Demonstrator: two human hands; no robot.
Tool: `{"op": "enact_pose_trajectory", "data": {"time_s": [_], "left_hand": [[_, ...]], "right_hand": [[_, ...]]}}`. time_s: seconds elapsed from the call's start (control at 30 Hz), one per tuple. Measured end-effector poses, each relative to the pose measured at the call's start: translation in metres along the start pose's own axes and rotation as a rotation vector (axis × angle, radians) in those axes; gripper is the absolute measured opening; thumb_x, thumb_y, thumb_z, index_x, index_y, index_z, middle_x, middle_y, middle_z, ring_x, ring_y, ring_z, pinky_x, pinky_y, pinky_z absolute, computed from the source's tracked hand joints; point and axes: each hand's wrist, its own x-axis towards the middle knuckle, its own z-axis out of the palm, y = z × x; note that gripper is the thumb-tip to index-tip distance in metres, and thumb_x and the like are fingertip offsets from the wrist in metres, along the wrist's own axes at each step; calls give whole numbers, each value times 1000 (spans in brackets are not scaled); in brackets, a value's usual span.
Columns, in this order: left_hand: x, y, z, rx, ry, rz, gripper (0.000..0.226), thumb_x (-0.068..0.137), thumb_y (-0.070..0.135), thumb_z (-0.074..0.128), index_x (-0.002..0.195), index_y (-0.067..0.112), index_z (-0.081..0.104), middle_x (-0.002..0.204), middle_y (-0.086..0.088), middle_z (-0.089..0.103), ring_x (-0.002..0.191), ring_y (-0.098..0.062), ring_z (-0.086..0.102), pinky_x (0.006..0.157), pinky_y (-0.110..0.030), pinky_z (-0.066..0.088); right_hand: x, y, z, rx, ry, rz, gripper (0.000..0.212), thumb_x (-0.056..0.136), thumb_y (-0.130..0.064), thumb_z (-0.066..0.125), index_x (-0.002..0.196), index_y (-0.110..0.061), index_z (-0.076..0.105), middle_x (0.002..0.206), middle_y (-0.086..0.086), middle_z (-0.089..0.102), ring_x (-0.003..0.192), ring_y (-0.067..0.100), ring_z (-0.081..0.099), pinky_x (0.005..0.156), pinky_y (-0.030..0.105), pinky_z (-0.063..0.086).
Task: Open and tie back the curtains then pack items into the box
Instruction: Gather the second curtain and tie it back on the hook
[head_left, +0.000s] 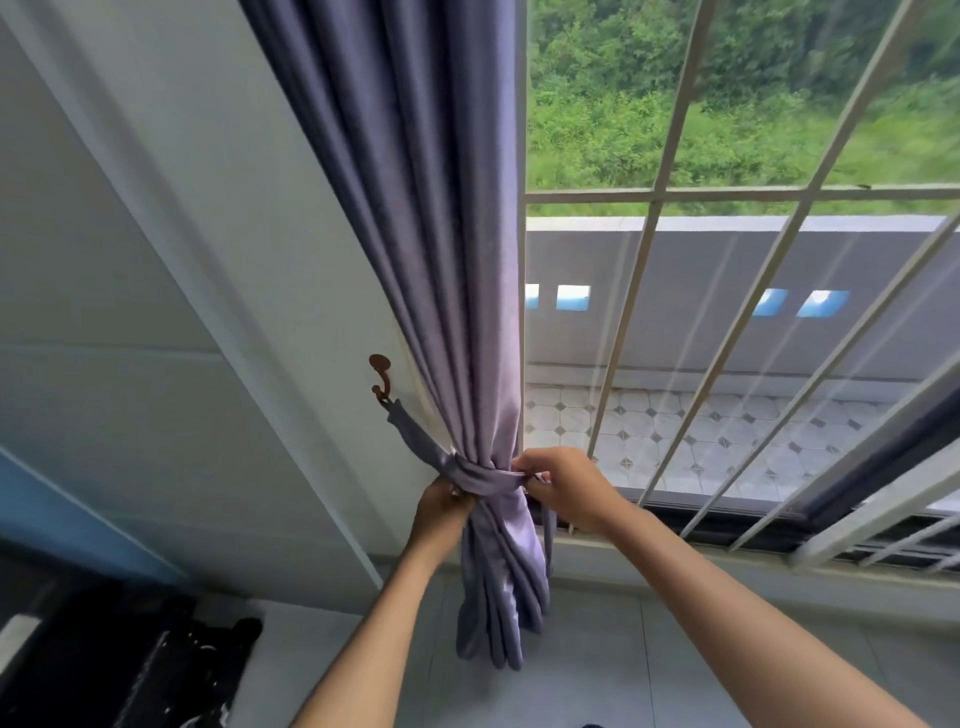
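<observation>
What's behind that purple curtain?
Beside the curtain, window bars, a balcony wall and greenery show. Whatever lies directly behind the fabric is covered.

The purple curtain (415, 208) hangs bunched at the window's left edge, cinched low by a matching tie-back (485, 480) that wraps its folds and runs up to a wall hook (381, 375).

White window bars (647, 270), rusty wall hook (381, 375)
</observation>
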Motion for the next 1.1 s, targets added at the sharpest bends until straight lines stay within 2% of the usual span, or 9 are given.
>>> {"op": "enact_pose_trajectory", "data": {"time_s": [0.1, 0.27, 0.37, 0.43, 0.57, 0.7, 0.83, 0.97, 1.1], "left_hand": [[-9, -2, 5, 98, -57, 73, 44, 85, 25, 60, 128, 19, 52, 121, -4, 62, 111, -21, 58, 95, -39, 46], [-20, -4, 15, -36, 24, 67, 65, 58, 28, 89, 111, 19, 53, 99, 11, 63, 89, -1, 61, 73, -13, 46], [-22, -9, 30, 139, 255, 123, 53, 64, 38, 84, 104, 16, 55, 89, 7, 63, 82, -8, 63, 71, -16, 46], [-28, -7, 38, 103, 377, 100, 42, 68, 30, 81, 95, 17, 51, 80, 6, 58, 74, -9, 60, 66, -19, 44], [-34, -2, 42, 23, 441, 89, 28, 74, 14, 64, 70, 21, 38, 67, 4, 44, 61, -23, 49, 61, -25, 36], [-27, -7, 24, 76, 359, 82, 18, 77, 8, 61, 72, 18, 47, 73, -5, 58, 68, -23, 53, 62, -27, 37], [-19, -14, 13, 104, 276, 105, 8, 80, 7, 62, 87, 5, 60, 84, -12, 67, 79, -27, 61, 65, -28, 41], [-15, -11, 7, 117, 187, 76, 10, 84, 11, 61, 91, 3, 61, 87, -12, 68, 82, -27, 64, 67, -29, 46], [-16, -9, 0, 146, 144, 79, 11, 86, 15, 61, 85, 4, 59, 80, -7, 65, 72, -17, 59, 60, -20, 37]], "right_hand": [[0, 5, 3, 58, -33, 8, 16, 86, -7, 65, 100, -11, 72, 95, 1, 73, 88, 16, 68, 80, 30, 52], [4, 7, 10, 60, -40, -20, 12, 81, -10, 65, 92, -12, 71, 92, 5, 72, 87, 24, 65, 81, 42, 52], [5, 8, 9, 72, -58, -23, 10, 80, -12, 67, 90, -15, 70, 95, 7, 71, 90, 25, 66, 80, 43, 52], [4, 8, 9, 81, -70, -25, 10, 81, -13, 67, 91, -14, 69, 98, 10, 71, 93, 27, 66, 80, 44, 53], [0, 9, 8, 63, -80, -40, 7, 81, -16, 66, 87, -13, 67, 91, 9, 70, 92, 25, 65, 76, 42, 53], [2, 17, -12, -77, -74, -74, 9, 86, -16, 67, 80, -22, 67, 65, -12, 60, 62, 6, 54, 61, 27, 43], [11, 17, -15, -209, -48, -121, 12, 89, -17, 63, 91, -15, 74, 78, 0, 72, 73, 19, 63, 70, 37, 52], [29, 7, -21, -380, 61, -136, 14, 90, -29, 63, 95, -28, 76, 99, -7, 71, 92, 22, 55, 79, 36, 46], [45, -8, -22, -365, 190, -13, 12, 85, -27, 70, 93, -26, 77, 93, 1, 60, 85, 25, 58, 66, 34, 47]]}}
